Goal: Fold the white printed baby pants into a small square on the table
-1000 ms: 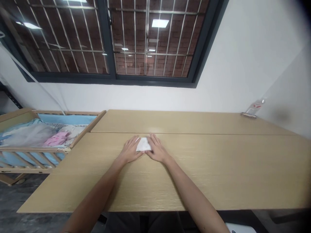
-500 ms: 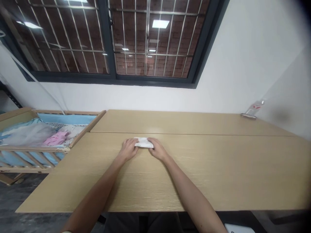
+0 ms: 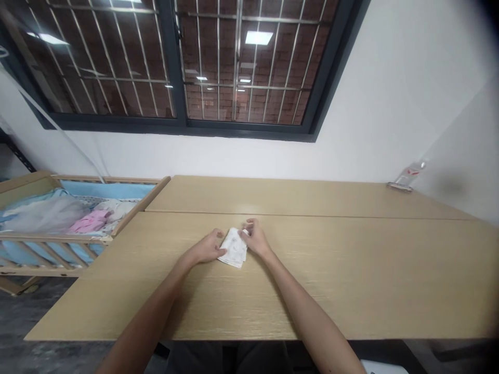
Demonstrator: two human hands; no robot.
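A small folded white cloth [image 3: 234,248] with a faint print is between my hands over the wooden table. It is tilted, with one corner pointing toward me and layered edges showing at the bottom. My left hand [image 3: 208,246] has its thumb on the cloth's left edge, fingers curled just above. At the upper right corner, my right hand [image 3: 255,238] pinches the cloth between thumb and fingers; its fingertips are slightly blurred.
The light wooden table [image 3: 351,280] has a seam across its far part. A crib [image 3: 113,236] with blue lining and bedding stands against its left side. A clear plastic bottle [image 3: 411,172] lies in the far right corner. A barred window [image 3: 241,124] is above.
The cloth was a flat narrow strip held at both ends; now it is turned, shows more of its face and sits nearer me. My hands have shifted their grip.
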